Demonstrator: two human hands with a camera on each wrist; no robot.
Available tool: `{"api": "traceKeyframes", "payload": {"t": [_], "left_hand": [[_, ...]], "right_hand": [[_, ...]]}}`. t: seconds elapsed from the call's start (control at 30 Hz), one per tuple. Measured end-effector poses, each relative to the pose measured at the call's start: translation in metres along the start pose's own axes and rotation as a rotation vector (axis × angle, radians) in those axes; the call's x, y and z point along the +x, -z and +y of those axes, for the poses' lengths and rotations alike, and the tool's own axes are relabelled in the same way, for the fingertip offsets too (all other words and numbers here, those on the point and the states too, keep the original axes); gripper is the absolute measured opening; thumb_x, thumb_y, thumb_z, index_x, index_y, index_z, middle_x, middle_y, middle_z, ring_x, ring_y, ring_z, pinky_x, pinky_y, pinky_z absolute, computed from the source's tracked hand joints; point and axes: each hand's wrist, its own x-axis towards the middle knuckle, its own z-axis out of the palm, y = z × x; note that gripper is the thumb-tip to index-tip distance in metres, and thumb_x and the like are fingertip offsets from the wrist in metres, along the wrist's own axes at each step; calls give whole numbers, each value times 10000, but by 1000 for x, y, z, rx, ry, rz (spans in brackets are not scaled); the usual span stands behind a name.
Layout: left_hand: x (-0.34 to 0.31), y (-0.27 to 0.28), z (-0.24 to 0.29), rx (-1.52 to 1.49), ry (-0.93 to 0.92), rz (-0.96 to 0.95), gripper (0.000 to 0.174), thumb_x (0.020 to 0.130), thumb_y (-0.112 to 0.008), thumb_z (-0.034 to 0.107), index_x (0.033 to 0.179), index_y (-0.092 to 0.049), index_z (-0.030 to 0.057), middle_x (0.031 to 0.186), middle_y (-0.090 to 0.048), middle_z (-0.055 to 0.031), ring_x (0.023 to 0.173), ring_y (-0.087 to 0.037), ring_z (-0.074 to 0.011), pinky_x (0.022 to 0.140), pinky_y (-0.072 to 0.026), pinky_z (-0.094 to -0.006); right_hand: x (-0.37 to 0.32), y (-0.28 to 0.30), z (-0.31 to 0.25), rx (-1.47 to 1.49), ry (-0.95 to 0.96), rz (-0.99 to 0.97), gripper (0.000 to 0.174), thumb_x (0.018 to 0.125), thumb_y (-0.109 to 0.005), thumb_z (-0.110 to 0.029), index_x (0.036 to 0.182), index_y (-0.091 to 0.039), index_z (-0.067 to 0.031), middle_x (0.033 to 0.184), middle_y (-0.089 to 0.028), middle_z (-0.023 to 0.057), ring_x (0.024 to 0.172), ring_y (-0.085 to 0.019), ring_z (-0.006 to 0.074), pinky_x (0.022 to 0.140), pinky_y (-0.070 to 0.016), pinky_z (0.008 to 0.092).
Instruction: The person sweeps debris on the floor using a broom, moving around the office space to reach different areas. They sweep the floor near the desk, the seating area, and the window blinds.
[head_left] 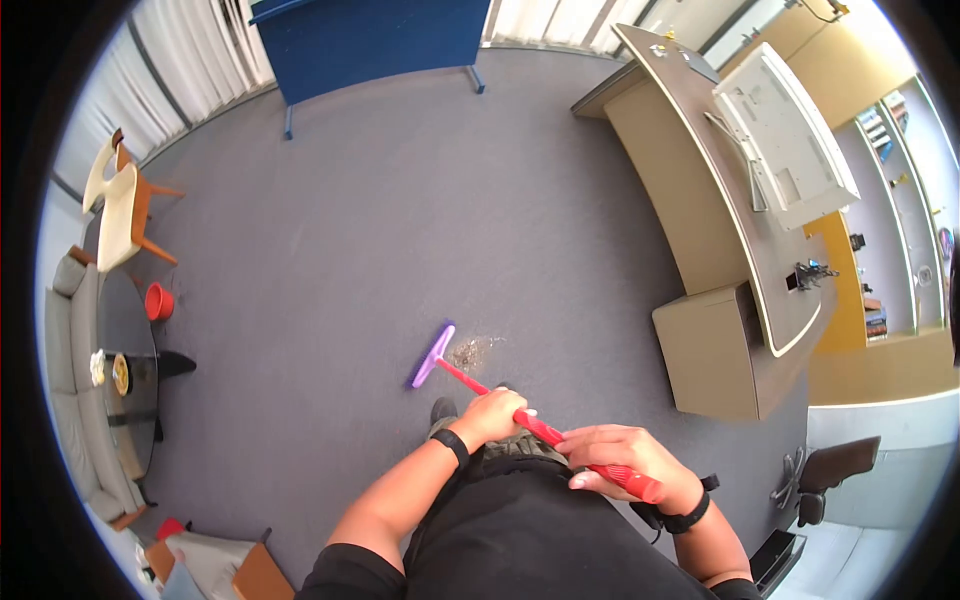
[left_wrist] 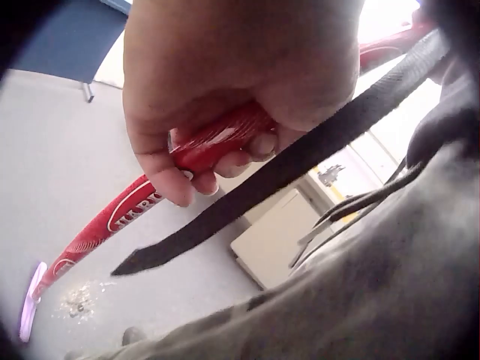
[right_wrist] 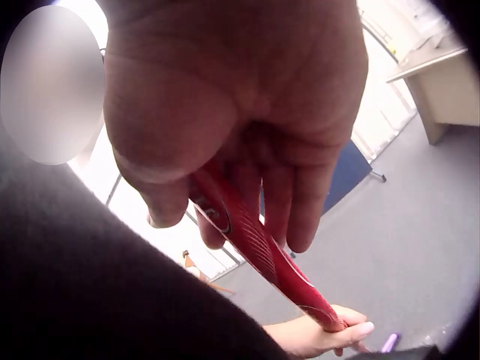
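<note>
A broom with a red handle [head_left: 542, 430] and a purple head [head_left: 432, 356] slants across the front of the body, its head down on the grey floor. My left hand [head_left: 492, 415] grips the handle partway along, fingers curled round it in the left wrist view. Near the handle's top end, my right hand [head_left: 628, 457] holds it between thumb and fingers; the palm [right_wrist: 247, 82] covers part of the handle in the right wrist view. Just right of the broom head lies a small scattered pile of brownish debris [head_left: 468, 352], also visible in the left wrist view.
On the right stands a large desk [head_left: 660, 180] with a white monitor [head_left: 785, 140] and a low cabinet [head_left: 710, 350]. A blue board [head_left: 370, 45] is at the back. Leftward are a chair [head_left: 122, 215], a red bin [head_left: 159, 301], a dark table [head_left: 125, 315] and a grey sofa [head_left: 62, 400].
</note>
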Motion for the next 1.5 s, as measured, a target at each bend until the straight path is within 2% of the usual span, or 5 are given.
{"api": "traceKeyframes", "payload": {"t": [0.4, 0.87, 1.13, 1.27, 1.5], "left_hand": [[67, 78, 62, 68, -255, -98, 298, 927, -669, 314, 785, -636, 54, 848, -661, -126, 930, -637, -354, 792, -510, -484], [166, 109, 117, -240, -139, -45, 260, 848, -773, 60, 768, -527, 38, 790, -577, -88, 847, -601, -261, 785, -496, -380], [254, 132, 198, -351, -216, -230, 443, 831, -836, 262, 690, -465, 66, 711, -489, -55, 728, -501, -279, 712, -445, -400], [287, 138, 220, -414, -276, -286, 470, 803, -855, 262, 680, -442, 74, 735, -491, -71, 780, -522, -305, 747, -457, -403], [366, 90, 163, -474, -234, -92, 418, 832, -820, 161, 692, -444, 46, 741, -474, -94, 848, -554, -330, 805, -475, -426]], "right_hand": [[-5, 15, -25, 53, 253, 84, 257, 871, -800, -242, 778, -642, -62, 997, -749, 75, 1079, -698, 307, 987, -495, 476], [65, 72, 268, 14, -105, 137, 765, 848, -753, -148, 1520, -392, -79, 1469, -458, 229, 1333, -489, 395, 1102, -435, 477], [135, 101, 368, -278, -337, -25, 380, 958, -582, -473, 990, -739, -129, 1085, -698, 62, 1167, -618, 300, 954, -514, 472], [121, 135, 404, -380, -250, 396, 277, 905, -668, -369, 887, -714, -96, 955, -706, 88, 941, -692, 316, 813, -564, 441], [122, 180, 551, -436, -376, 676, 257, 898, -680, -326, 851, -697, -75, 970, -706, 123, 1057, -665, 362, 837, -549, 508]]}}
